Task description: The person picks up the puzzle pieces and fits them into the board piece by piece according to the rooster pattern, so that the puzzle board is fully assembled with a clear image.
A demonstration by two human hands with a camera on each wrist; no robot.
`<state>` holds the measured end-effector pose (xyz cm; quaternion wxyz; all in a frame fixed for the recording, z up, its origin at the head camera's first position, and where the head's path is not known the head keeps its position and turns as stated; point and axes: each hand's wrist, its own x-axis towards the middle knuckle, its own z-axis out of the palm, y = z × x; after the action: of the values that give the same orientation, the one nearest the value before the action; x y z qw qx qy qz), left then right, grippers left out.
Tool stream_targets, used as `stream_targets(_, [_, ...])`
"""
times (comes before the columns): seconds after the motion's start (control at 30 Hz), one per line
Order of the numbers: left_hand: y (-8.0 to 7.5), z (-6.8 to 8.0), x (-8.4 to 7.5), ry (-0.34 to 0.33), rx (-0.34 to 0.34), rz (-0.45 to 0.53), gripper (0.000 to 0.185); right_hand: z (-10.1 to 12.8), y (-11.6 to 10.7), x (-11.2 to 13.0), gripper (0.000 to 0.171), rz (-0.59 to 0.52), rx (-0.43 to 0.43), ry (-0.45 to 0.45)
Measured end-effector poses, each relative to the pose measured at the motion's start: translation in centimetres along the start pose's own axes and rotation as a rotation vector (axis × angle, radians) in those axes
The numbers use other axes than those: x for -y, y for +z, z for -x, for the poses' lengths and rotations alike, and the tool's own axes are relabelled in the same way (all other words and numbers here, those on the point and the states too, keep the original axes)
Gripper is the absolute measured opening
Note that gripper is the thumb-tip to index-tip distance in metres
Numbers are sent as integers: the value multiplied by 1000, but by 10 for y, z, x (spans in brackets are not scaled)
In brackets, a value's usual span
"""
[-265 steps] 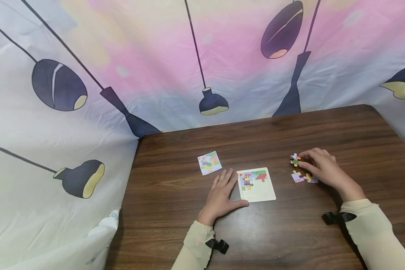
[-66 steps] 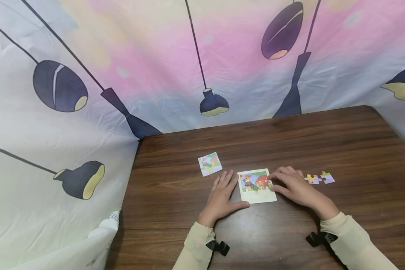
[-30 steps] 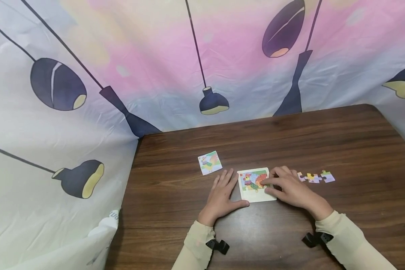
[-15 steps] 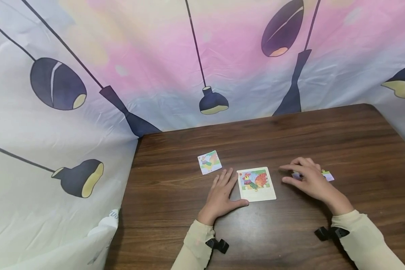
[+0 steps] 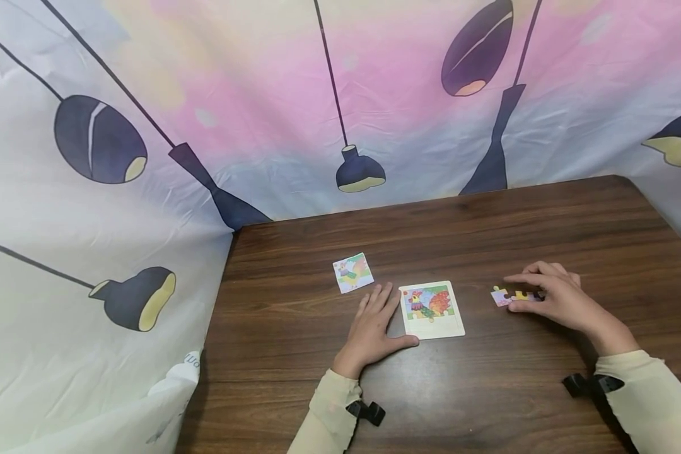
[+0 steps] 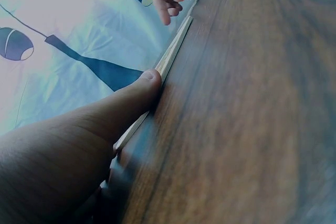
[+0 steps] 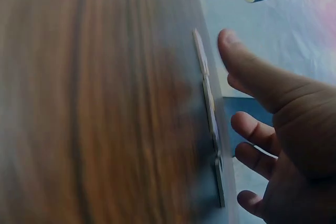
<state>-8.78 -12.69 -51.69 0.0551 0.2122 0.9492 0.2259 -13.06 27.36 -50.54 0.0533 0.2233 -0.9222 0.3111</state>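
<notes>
A white puzzle tray [image 5: 434, 329] lies mid-table, its upper part filled with a rooster picture. My left hand [image 5: 374, 325] rests flat on the table beside it, its thumb [image 6: 143, 85] against the tray's thin edge [image 6: 176, 45]. My right hand [image 5: 553, 295] is to the tray's right, fingers loosely spread over a short row of loose puzzle pieces [image 5: 511, 296]. In the right wrist view the thumb [image 7: 236, 56] and fingers [image 7: 252, 127] stand just off the pieces [image 7: 207, 95]; I see no grip on them.
A small picture card [image 5: 353, 273] lies left of and behind the tray. The dark wooden table [image 5: 488, 227] ends at a lamp-printed cloth backdrop [image 5: 340, 94] at the rear and left. Black straps [image 5: 366, 412] sit on both wrists.
My right hand left the tray, where it was pressing a piece, and moved right to the loose pieces. The tray's picture has grown. The left hand stayed put.
</notes>
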Motion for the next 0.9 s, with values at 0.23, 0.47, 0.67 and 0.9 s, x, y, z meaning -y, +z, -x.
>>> stream_targets(0.23, [-1,1,0,8,-4,1,103,-2,-2,0,46,58,31,1])
stream_targets(0.47, [-2,0,-2,15,-8,-4,103,-1,1,4,36,62,35,3])
stream_targets(0.67, [-2,0,-2,10,-5,-5,103,-1,2,5,34,51,19,-10])
stream_targets(0.9, [-2,1,-2,13,-10,0,103,-2,6,9,31,36,-11,16])
